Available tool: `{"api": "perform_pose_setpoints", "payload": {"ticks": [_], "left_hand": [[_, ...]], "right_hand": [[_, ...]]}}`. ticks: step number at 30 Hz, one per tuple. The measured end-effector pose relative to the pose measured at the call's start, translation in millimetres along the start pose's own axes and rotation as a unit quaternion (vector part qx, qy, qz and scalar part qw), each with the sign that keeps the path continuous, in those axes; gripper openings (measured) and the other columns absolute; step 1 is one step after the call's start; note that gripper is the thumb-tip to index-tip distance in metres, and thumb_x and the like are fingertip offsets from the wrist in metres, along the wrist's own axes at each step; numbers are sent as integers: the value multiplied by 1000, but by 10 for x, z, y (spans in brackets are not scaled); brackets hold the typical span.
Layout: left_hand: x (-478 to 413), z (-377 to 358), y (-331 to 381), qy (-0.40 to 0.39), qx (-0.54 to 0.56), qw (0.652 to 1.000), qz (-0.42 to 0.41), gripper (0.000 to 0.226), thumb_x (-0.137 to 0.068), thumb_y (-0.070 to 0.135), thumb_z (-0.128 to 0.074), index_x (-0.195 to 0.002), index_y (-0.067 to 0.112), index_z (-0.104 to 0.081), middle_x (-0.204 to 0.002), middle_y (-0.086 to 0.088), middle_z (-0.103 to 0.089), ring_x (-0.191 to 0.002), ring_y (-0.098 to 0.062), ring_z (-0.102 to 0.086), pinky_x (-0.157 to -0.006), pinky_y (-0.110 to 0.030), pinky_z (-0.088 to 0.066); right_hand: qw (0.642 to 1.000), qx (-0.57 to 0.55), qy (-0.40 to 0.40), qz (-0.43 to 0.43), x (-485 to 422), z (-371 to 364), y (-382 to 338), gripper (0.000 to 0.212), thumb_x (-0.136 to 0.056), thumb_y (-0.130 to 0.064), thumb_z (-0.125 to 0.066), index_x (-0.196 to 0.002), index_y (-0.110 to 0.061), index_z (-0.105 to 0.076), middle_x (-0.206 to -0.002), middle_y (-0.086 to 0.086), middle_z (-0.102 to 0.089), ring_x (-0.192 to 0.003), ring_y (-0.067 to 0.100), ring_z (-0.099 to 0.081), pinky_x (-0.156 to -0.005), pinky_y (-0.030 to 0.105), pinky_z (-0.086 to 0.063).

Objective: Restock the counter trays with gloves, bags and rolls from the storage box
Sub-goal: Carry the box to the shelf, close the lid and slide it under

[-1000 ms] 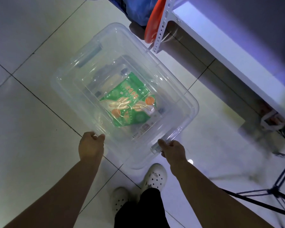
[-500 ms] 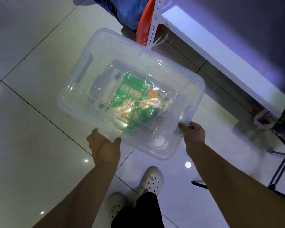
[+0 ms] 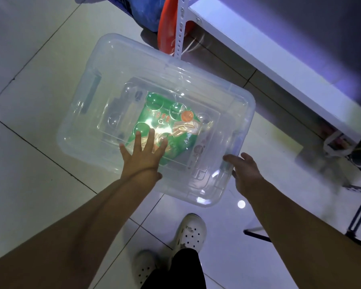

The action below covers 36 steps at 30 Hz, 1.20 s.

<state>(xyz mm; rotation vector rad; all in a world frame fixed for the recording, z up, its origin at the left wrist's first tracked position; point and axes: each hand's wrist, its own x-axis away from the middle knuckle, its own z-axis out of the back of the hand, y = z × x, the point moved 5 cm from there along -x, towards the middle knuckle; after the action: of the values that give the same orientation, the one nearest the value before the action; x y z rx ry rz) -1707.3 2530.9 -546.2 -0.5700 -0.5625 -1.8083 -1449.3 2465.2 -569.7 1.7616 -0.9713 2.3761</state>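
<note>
A clear plastic storage box (image 3: 133, 65) with its lid on fills the middle of the view, above the tiled floor. Through the lid I see a green printed pack (image 3: 175, 126) and some darker items I cannot identify. My left hand (image 3: 142, 157) lies flat on the near part of the lid, fingers spread over the green pack. My right hand (image 3: 245, 172) grips the box's right short end, thumb on the lid rim by the latch. Whether the box rests on the floor or is held up, I cannot tell.
A white shelf board (image 3: 269, 59) on a perforated metal post (image 3: 180, 28) runs along the right, just beyond the box. An orange object (image 3: 165, 21) and a blue bag (image 3: 142, 13) lie behind it. Dark tripod legs (image 3: 358, 215) stand at right. My white clogs (image 3: 191, 232) are below.
The box has turned and swung toward the right. My left hand left the box's near edge and now lies flat on the lid. My right hand stays at the right end.
</note>
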Motion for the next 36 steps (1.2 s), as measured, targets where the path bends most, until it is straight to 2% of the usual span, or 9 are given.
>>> {"api": "perform_pose_setpoints", "payload": {"ticks": [2, 5, 9, 12, 16, 23, 27, 30, 36], "left_hand": [[2, 13, 12, 1, -4, 1000, -1, 100, -78, 41, -69, -146, 36, 4, -157, -6, 19, -142, -38, 15, -107, -69, -8], [34, 46, 30, 4, -7, 1000, 1, 98, -80, 41, -67, -146, 35, 6, -157, -7, 19, -142, -38, 16, -107, -69, -7], [67, 125, 77, -4, -4, 1000, 2, 96, -81, 39, -66, -146, 35, 4, -157, -8, 18, -142, -38, 16, -107, -69, -8], [64, 148, 97, -16, -12, 1000, 2, 94, -83, 38, -64, -146, 34, 5, -157, -9, 19, -142, -39, 16, -107, -69, -9], [52, 140, 100, -23, -25, 999, 2, 92, -84, 39, -62, -147, 33, 5, -157, -10, 19, -142, -40, 15, -107, -69, -10], [74, 150, 81, -24, -30, 999, -9, 89, -87, 35, -58, -146, 29, 9, -156, -12, 21, -141, -43, 15, -105, -71, -10], [118, 336, -61, 0, 2, 999, -48, 75, -90, 18, -49, -147, 31, -2, -159, -7, 10, -144, -36, -2, -110, -58, -19], [101, 693, -535, 73, 71, 994, -45, 64, -87, 22, -54, -144, 26, -25, -155, -5, -25, -133, -27, -36, -106, -37, -32], [-366, 1198, -1839, 127, 143, 980, 59, 70, -88, 24, -59, -146, 12, -22, -155, -13, -21, -142, -27, -21, -114, -35, -16]], "right_hand": [[999, 21, -21, 21, -25, -19, -70, 38, -72, -3, -72, -108, -9, -59, -113, 17, -62, -84, 19, -66, -77, 28, -51], [998, 52, 16, 43, -8, 21, -109, 50, -67, -6, -78, -111, -2, -55, -107, 17, -61, -91, 32, -61, -87, 41, -52], [970, 186, 110, 113, 142, -11, -178, 33, -72, -17, -77, -92, -1, -56, -93, 17, -59, -76, 30, -58, -67, 33, -48], [943, 250, 172, 139, 219, -73, -209, 30, -74, -22, -73, -87, -3, -53, -96, 20, -57, -76, 32, -56, -68, 34, -48], [903, 317, 220, 190, 312, -133, -230, 23, -78, -19, -68, -86, -2, -55, -92, 14, -49, -86, 36, -55, -75, 39, -48], [888, 335, 263, 173, 446, -256, -254, 24, -82, -15, -63, -97, 2, -54, -103, 24, -52, -97, 40, -50, -81, 43, -46], [839, 389, 309, 224, 662, -461, -443, 49, -71, -2, -66, -118, 2, -52, -115, 27, -53, -105, 45, -47, -90, 50, -42], [777, 456, 255, 351, 857, -1065, -606, 59, -64, 1, -73, -121, 2, -54, -115, 27, -58, -103, 46, -53, -88, 50, -45], [780, 469, 122, 395, 971, -2318, -652, 52, -66, -5, -78, -116, -6, -62, -119, 21, -61, -109, 40, -54, -91, 46, -45]]}}
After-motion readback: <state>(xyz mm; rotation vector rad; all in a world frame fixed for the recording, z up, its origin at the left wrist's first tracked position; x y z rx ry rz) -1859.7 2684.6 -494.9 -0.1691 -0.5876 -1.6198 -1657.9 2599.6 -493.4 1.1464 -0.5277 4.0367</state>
